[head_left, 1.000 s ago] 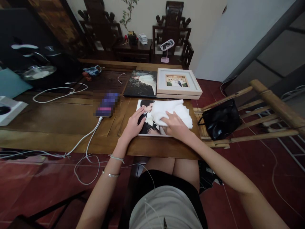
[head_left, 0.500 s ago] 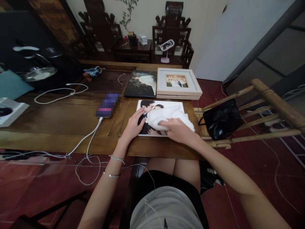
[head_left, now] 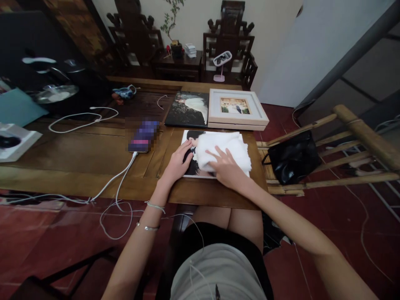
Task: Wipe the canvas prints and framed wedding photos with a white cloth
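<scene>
Wooden table [head_left: 78, 158]; charging phone [head_left: 142, 137] at left. Left hand [head_left: 178, 162] lies flat, fingers spread, pinning the photo print [head_left: 190, 164] near the front edge. Right hand [head_left: 226, 168] presses open-palmed on the white cloth [head_left: 228, 148] covering the print. Judgement: light, even strokes; keep the print braced.

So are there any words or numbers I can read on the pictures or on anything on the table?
No text can be read anywhere.
Photo print under the white cloth: picture only, no words.
White frame and dark print: no words.
Phone: blurred out.
</scene>
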The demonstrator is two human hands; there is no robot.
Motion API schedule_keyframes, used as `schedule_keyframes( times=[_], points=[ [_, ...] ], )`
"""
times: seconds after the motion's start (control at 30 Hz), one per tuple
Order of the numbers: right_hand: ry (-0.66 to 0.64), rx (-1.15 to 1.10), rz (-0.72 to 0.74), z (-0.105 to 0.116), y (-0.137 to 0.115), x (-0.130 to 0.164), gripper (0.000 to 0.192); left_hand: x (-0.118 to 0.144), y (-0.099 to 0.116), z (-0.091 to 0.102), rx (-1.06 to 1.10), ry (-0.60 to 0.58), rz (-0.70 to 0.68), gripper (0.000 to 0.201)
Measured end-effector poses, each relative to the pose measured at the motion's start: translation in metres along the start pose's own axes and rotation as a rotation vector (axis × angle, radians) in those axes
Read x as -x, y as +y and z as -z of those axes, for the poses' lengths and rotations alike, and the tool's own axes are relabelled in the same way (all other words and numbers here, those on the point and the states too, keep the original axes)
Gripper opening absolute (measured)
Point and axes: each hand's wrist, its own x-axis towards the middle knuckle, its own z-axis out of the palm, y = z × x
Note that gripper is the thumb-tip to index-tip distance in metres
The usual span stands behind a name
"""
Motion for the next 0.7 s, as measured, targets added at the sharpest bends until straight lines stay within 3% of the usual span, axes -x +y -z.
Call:
schedule_keyframes(
  times=[0.17, 0.27, 0.37, 0.5, 0.7],
  points=[
    [-0.083, -0.103, 0.111, 0.015, -0.031, 0.064, 0.053, 0.000, 0.001, 0.000, -0.001, -0.005, -0.001, 0.041],
    [-0.102, -0.179, 0.123, 0.026, -0.028, 0.074, 0.056, 0.001, 0.002, 0.001, -0.001, -0.019, -0.010, 0.043],
    [-0.111, -0.182, 0.091, 0.033, -0.012, 0.059, 0.060, 0.001, 0.002, 0.001, -0.007, -0.063, -0.008, 0.045],
    [-0.086, -0.122, 0.011, 0.035, 0.010, 0.017, 0.056, 0.001, -0.003, 0.000, -0.036, -0.081, 0.026, 0.048],
    [0.005, 0.039, -0.025, 0.015, 0.024, -0.046, 0.063, 0.002, -0.011, -0.002, -0.053, -0.064, 0.006, 0.049]
  ],
)
